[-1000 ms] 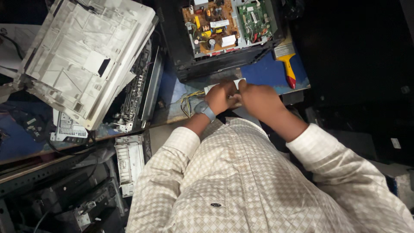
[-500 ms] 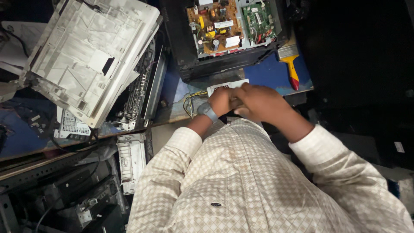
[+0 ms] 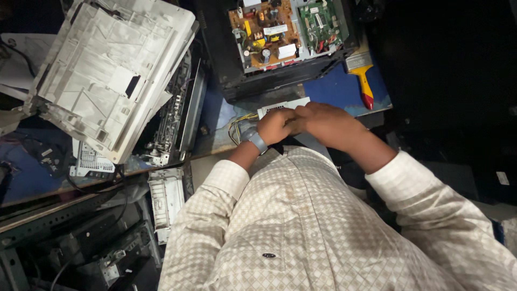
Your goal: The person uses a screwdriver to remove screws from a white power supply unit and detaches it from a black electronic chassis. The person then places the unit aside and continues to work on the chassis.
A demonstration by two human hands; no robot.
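The person's left hand and right hand meet close to the middle of the view, just above the checked shirt. Both hands rest on a small white box with tiny vent holes. The left hand's fingers are curled in a loose fist on the box. The right hand lies on top with bent fingers, but whether it grips the box cannot be told. The box sits on the blue table, and thin yellow wires come out at its 9 o'clock side. A grey watch is on the left wrist.

At 12 o'clock from the hands stands an open black machine with an orange circuit board and a green circuit board inside. At 2 o'clock from the hands lies a brush with a yellow and red handle. At 10 o'clock, well apart, a big white plastic cover lies tilted over more machine parts.
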